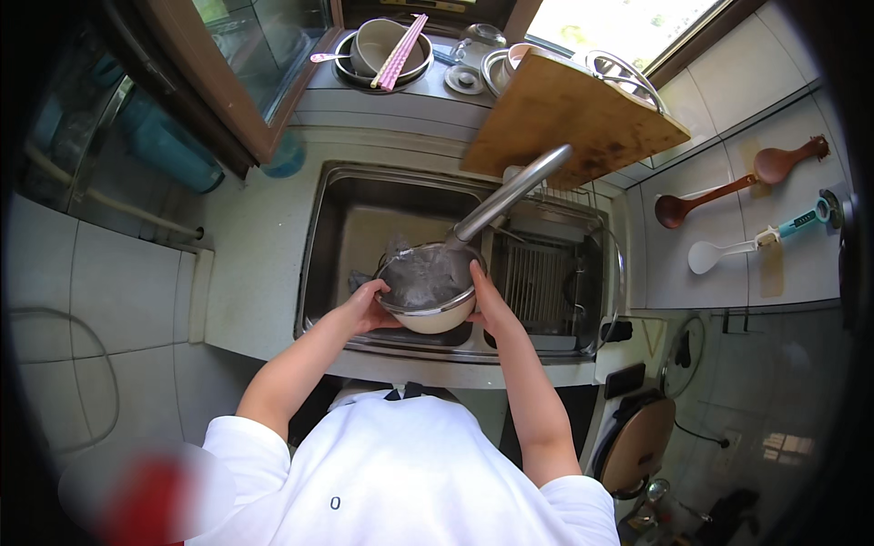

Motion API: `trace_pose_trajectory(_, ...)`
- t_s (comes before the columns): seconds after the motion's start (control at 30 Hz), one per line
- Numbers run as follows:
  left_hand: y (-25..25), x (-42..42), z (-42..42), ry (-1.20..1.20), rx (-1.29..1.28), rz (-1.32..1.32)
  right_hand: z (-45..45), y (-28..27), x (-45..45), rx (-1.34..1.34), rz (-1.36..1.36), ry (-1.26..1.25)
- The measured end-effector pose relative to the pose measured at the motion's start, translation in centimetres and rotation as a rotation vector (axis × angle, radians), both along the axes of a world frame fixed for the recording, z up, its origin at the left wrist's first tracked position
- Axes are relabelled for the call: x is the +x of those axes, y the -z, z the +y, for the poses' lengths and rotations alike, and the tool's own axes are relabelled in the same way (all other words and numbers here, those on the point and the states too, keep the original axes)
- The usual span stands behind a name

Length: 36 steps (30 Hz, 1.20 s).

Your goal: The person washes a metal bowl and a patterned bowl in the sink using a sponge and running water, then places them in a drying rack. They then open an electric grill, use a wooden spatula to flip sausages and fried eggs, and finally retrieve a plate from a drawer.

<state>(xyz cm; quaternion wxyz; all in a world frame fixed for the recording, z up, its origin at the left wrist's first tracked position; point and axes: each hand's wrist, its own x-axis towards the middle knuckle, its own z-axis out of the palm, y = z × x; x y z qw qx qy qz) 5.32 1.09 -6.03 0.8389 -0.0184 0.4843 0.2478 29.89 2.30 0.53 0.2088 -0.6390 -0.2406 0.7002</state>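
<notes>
Both hands hold a cream-coloured pot with a shiny metal rim (437, 319) over the left basin of a stainless steel sink (328, 225). My left hand (369, 310) grips its left side, the thumb at the rim. On the right side, my right hand (486, 300) clasps the wall with the thumb raised along the rim. Water runs from the metal faucet (512, 194) into the pot, where it churns and splashes (420, 276). A grey cloth-like thing (359, 279) shows partly in the basin, left of the pot.
A rack (536, 280) sits in the right basin. Behind the sink lean a wooden cutting board (573, 119) and stacked bowls (382, 48) with pink chopsticks (404, 54) on top. Ladles (707, 200) hang on the right wall. The open window frame (273, 136) juts in at left.
</notes>
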Motion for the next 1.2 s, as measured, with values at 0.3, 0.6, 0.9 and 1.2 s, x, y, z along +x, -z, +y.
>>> trace_pose_trajectory(0.3,-5.8,-3.4,6.1,0.507,0.26,0.495,-2.2,4.9,-1.9,-0.216,0.354,0.222)
trace_pose_trajectory(0.6,-4.8,-1.8,2.2,0.215,1.311,0.981,-0.2,10.2,-3.2,-0.155,0.451,0.366)
trace_pose_trajectory(0.9,-1.0,-1.2,2.4,0.062,1.31,1.702,1.9,6.4,-3.0,0.144,0.053,0.059)
trace_pose_trajectory(1.2,2.6,3.7,4.8,0.734,1.488,1.726,1.0,7.6,-4.3,0.753,-0.179,0.118)
